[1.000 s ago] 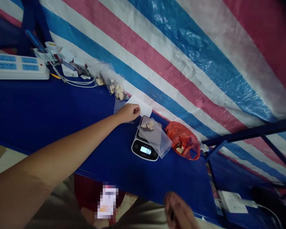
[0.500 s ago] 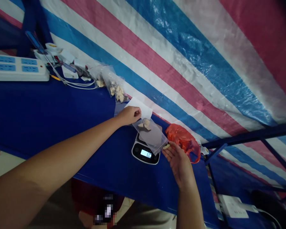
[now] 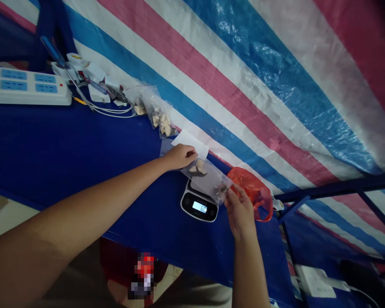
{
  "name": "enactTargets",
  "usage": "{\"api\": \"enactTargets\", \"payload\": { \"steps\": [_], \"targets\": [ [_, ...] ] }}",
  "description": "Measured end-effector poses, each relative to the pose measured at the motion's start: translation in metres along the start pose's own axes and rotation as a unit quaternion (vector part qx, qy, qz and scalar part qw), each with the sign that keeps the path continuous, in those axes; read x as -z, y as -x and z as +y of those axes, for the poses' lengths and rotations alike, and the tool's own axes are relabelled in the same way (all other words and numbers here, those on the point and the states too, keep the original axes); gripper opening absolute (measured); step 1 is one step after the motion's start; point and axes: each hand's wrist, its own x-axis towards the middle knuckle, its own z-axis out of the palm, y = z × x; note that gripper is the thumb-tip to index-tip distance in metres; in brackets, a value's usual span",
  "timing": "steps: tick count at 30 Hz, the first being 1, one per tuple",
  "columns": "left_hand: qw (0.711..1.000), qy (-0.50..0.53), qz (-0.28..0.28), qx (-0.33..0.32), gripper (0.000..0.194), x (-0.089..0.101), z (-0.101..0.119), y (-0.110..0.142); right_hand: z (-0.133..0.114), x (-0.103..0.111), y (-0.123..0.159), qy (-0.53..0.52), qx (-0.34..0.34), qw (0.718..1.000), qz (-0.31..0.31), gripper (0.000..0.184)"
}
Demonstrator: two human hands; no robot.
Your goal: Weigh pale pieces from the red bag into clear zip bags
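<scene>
A clear plastic bag (image 3: 209,178) holds several pale, dark-edged pieces (image 3: 198,168) and stretches over a small digital kitchen scale (image 3: 199,206). The scale's lit display reads about 68; any decimal point is too small to read. My left hand (image 3: 181,156) is closed at the bag's left end. At its right end, my right hand (image 3: 239,209) has thumb and fingertips closed on the plastic. A small dark piece (image 3: 223,188) shows by those fingertips; whether they grip it too is hidden. Beneath my left hand lie a white sheet (image 3: 192,142) and more clear plastic (image 3: 167,147).
Filled clear bags (image 3: 160,115) line the back edge of the blue table (image 3: 115,137). Beyond them are cables (image 3: 105,112), a screwdriver (image 3: 53,51) and a power strip (image 3: 28,87). A red plastic bag (image 3: 250,188) sits right of the scale, against the striped tarp (image 3: 211,85).
My right hand has turned inward and closed in on the bag's right end. The pale piece at its fingertips no longer shows outside the bag. My left hand keeps its hold.
</scene>
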Motion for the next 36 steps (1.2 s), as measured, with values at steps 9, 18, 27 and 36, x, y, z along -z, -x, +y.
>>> {"api": "enactTargets", "payload": {
  "steps": [9, 18, 27, 36],
  "targets": [
    [1.0, -0.022, 0.005, -0.001, 0.025, -0.004, 0.001, 0.002, -0.001, -0.027, -0.022, 0.066, 0.056, 0.996, 0.019, 0.043],
    [0.999, 0.019, 0.042, 0.023, 0.025, -0.001, 0.001, 0.0, -0.029, 0.068, -0.032, 0.189, 0.171, 0.957, 0.139, 0.027],
    [0.998, 0.012, 0.045, 0.033, 0.027, -0.002, -0.001, -0.003, -0.014, 0.12, -0.123, 0.634, 0.141, 0.757, 0.075, 0.045],
    [0.998, 0.01, 0.033, 0.053, 0.026, -0.002, 0.002, -0.004, 0.012, 0.097, -0.142, 0.656, 0.162, 0.73, 0.099, 0.042]
  ]
}}
